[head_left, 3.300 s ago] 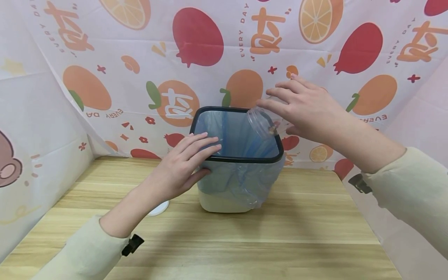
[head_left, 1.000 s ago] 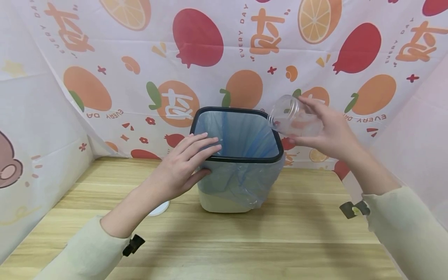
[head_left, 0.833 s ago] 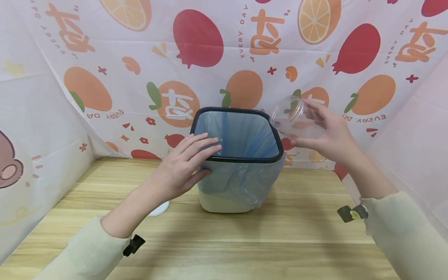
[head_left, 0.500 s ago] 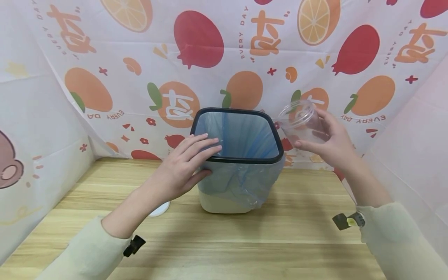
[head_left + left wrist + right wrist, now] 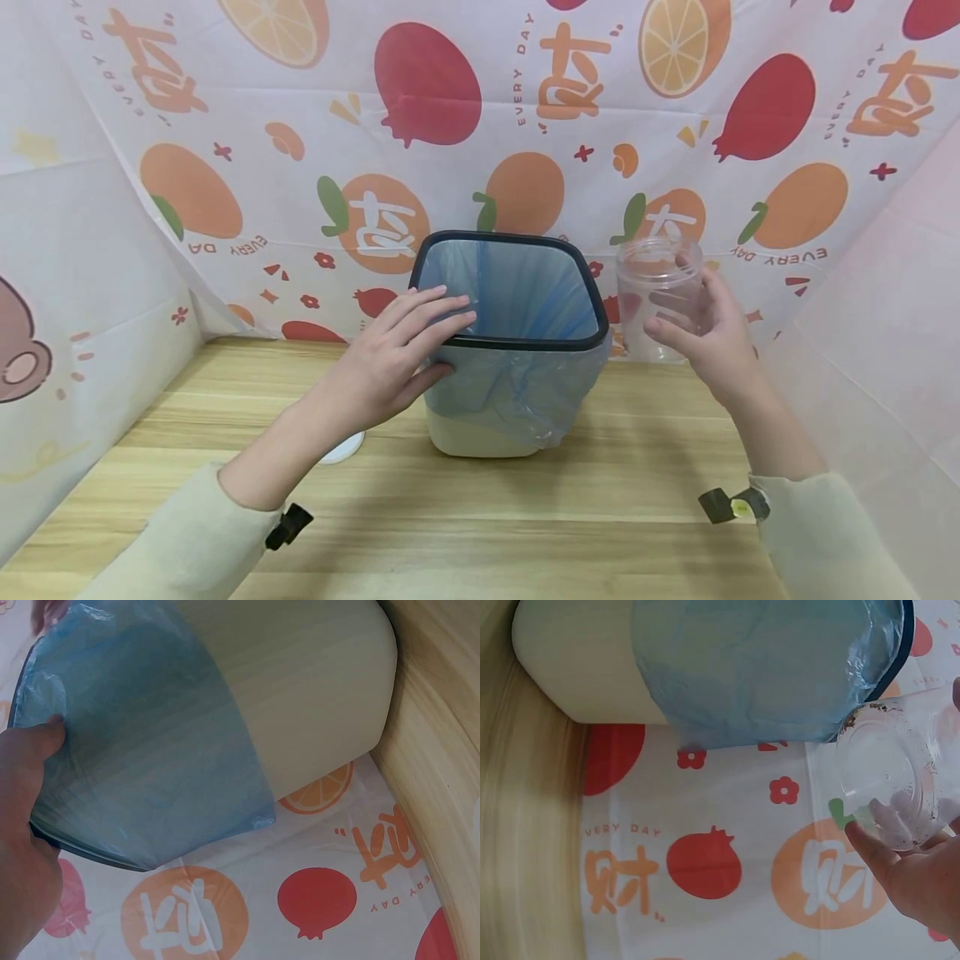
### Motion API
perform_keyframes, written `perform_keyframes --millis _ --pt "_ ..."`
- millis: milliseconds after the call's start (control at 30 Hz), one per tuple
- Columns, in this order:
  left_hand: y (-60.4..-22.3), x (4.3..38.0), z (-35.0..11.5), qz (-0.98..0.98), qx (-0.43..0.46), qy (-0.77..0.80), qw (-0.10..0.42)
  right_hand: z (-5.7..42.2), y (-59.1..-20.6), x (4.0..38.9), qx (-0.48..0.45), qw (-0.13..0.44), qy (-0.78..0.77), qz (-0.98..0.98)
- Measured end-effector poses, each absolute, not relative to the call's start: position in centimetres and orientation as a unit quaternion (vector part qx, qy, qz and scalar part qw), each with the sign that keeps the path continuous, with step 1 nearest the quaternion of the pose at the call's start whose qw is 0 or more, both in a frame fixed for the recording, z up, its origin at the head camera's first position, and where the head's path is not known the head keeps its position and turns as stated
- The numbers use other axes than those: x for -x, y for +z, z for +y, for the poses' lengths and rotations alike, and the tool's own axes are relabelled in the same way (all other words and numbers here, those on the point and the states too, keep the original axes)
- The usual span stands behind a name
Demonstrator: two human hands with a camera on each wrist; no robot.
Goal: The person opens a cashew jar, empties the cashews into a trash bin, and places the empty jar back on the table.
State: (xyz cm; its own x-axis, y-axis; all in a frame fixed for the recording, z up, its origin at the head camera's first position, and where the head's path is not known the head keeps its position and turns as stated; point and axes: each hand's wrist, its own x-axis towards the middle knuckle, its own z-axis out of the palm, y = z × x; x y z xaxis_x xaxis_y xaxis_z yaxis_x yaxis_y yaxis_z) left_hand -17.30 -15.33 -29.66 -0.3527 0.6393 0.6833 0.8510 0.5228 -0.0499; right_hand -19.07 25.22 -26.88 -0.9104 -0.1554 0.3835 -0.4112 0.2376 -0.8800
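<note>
A cream trash can [image 5: 480,440] with a black rim stands on the table, lined with a blue translucent bag [image 5: 517,292] folded over its outside. My left hand [image 5: 390,350] grips the near-left rim, fingers over the edge; in the left wrist view the thumb [image 5: 46,739] presses the bag from outside. Right of the can, my right hand [image 5: 716,346] holds a clear plastic jar [image 5: 656,292] upright and lidless, held up off the table. Seen from the right wrist, dark bits of residue [image 5: 870,711] cling around the jar's base.
A white round lid [image 5: 345,448] lies on the table left of the can, partly hidden by my left forearm. Fruit-printed cloth [image 5: 450,83] hangs close behind the can, with pale cloth walls at both sides. Wood-grain tabletop [image 5: 525,533] extends in front.
Earlier the jar was tipped over the can's right rim. My right hand has since drawn it right and down, turning it upright. The left hand has stayed on the rim.
</note>
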Motion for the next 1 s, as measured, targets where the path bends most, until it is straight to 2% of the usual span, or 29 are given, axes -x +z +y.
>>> perform_keyframes --millis 200,667,1000 --pt "-29.6 17.3 -15.3 -0.806 0.462 -0.162 0.332 25.3 -28.5 18.8 -0.196 0.119 0.632 -0.740" --pt "-29.6 17.5 -15.3 -0.805 0.460 -0.163 0.337 25.5 -32.4 18.4 -0.134 0.121 0.648 -0.740" --pt "-29.6 17.3 -15.3 -0.807 0.461 -0.162 0.332 25.9 -35.9 18.2 -0.127 0.121 0.677 -0.715"
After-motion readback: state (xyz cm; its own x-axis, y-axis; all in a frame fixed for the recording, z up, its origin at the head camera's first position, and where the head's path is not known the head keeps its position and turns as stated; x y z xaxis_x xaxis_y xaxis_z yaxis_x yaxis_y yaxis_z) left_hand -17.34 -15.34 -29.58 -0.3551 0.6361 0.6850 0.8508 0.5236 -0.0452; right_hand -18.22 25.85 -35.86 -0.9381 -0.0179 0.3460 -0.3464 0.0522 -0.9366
